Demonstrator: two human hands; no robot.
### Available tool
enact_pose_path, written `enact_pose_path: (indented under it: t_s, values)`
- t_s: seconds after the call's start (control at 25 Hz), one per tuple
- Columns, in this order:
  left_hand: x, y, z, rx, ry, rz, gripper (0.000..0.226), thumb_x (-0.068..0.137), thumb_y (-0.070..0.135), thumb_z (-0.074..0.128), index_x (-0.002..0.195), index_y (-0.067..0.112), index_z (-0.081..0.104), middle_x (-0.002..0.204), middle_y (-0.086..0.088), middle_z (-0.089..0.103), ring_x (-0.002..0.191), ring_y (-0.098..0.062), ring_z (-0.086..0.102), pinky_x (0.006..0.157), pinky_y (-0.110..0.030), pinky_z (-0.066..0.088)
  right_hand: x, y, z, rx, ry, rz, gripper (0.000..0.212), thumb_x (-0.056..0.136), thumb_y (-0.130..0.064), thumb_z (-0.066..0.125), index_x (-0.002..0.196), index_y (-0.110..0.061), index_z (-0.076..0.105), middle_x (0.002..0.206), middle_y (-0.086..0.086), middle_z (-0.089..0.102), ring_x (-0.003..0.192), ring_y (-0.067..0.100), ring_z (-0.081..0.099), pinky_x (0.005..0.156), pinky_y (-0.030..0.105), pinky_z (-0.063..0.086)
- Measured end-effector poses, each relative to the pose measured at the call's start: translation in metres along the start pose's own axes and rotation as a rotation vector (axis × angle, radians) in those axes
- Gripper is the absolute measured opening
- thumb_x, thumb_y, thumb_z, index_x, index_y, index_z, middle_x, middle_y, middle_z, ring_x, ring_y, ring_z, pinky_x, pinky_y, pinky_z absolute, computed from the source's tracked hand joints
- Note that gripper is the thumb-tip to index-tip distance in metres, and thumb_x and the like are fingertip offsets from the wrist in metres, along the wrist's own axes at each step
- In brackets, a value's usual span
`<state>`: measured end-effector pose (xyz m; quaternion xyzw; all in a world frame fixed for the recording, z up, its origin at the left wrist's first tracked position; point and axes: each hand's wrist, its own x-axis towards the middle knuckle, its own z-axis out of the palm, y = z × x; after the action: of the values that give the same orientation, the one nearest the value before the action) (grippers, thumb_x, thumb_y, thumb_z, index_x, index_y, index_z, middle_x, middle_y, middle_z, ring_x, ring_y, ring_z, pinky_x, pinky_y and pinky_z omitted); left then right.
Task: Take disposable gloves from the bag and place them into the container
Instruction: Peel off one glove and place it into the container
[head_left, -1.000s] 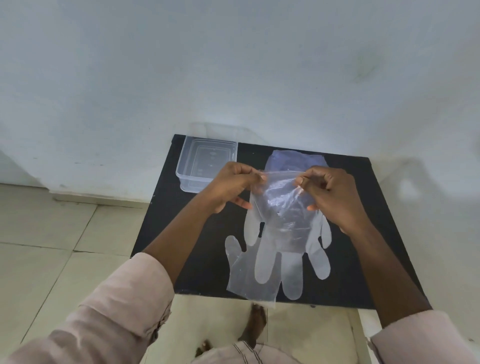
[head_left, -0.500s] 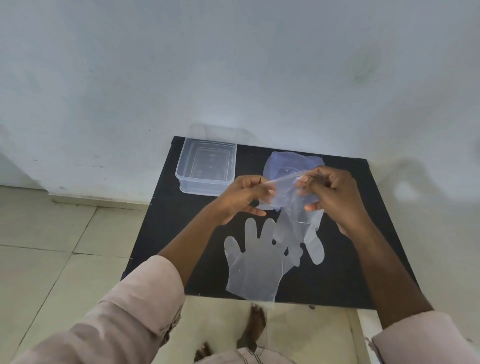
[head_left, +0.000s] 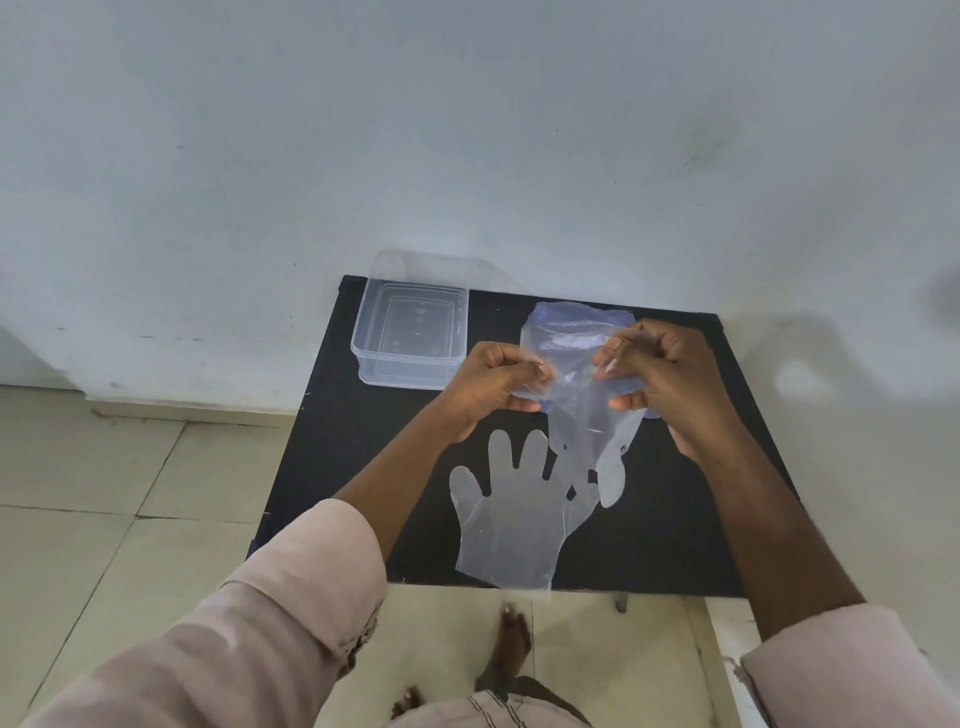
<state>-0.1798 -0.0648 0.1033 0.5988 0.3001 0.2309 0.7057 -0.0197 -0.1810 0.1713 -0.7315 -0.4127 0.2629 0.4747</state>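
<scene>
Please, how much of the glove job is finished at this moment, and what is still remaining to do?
Done: one glove lies flat on the black table, out of the bag. In hand: the left hand and right hand pinch a second glove above the table. Left: the clear container looks empty, so no glove is placed yet.

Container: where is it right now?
Head view: the clear container sits at the black table's far-left corner by the wall, left of the left hand.
</scene>
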Motion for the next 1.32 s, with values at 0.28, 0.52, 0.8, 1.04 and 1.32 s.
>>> enact_pose_path:
  t_s: [0.28, 0.52, 0.8, 1.04, 1.32]
  values:
    - [-0.002, 0.002, -0.016, -0.008, 0.063, 0.000, 0.010, 0.088, 0.016, 0.068, 0.086, 0.009, 0.074, 0.093, -0.018, 0.075, 0.082, -0.019, 0.073, 0.073, -0.028, 0.060, 0.000, 0.003, 0.010, 0.054, -0.001, 0.048, 0.013, 0.093, -0.013, 0.058, 0.092, -0.005, 0.069, 0.085, 0.010, 0.075, 0.076, 0.017, 0.074, 0.063, 0.026, 0.058]
    - [0.020, 0.024, -0.041, 0.047, 0.145, 0.052, 0.022, 0.087, 0.028, 0.070, 0.097, 0.010, 0.076, 0.095, -0.021, 0.072, 0.078, -0.020, 0.069, 0.072, -0.034, 0.062, 0.045, 0.004, 0.025, 0.204, -0.038, 0.091, 0.012, 0.089, -0.020, 0.067, 0.092, -0.010, 0.073, 0.078, 0.007, 0.075, 0.071, 0.017, 0.072, 0.070, 0.028, 0.059]
    - [0.052, 0.033, -0.082, 0.139, 0.202, -0.078, 0.024, 0.088, 0.026, 0.069, 0.104, 0.008, 0.074, 0.102, -0.014, 0.075, 0.087, -0.026, 0.071, 0.072, -0.031, 0.060, 0.112, 0.014, 0.068, 0.227, -0.181, 0.135, 0.017, 0.092, -0.018, 0.060, 0.091, -0.008, 0.073, 0.070, -0.004, 0.075, 0.063, 0.006, 0.069, 0.068, 0.026, 0.056]
    - [0.073, 0.042, -0.114, 0.119, 0.223, -0.116, 0.017, 0.094, 0.025, 0.061, 0.095, 0.010, 0.069, 0.103, -0.017, 0.073, 0.085, -0.025, 0.071, 0.077, -0.038, 0.060, 0.149, 0.007, 0.094, 0.223, -0.259, 0.146, 0.015, 0.092, -0.020, 0.061, 0.082, -0.015, 0.071, 0.080, 0.005, 0.076, 0.073, 0.018, 0.073, 0.066, 0.029, 0.055]
    - [0.126, 0.064, -0.196, 0.106, 0.207, -0.078, 0.016, 0.096, 0.019, 0.057, 0.088, 0.009, 0.067, 0.098, -0.016, 0.073, 0.079, -0.021, 0.073, 0.079, -0.035, 0.059, 0.216, -0.033, 0.151, 0.174, -0.223, 0.131, 0.019, 0.092, -0.018, 0.055, 0.079, -0.014, 0.068, 0.080, 0.008, 0.071, 0.067, 0.017, 0.069, 0.062, 0.027, 0.055]
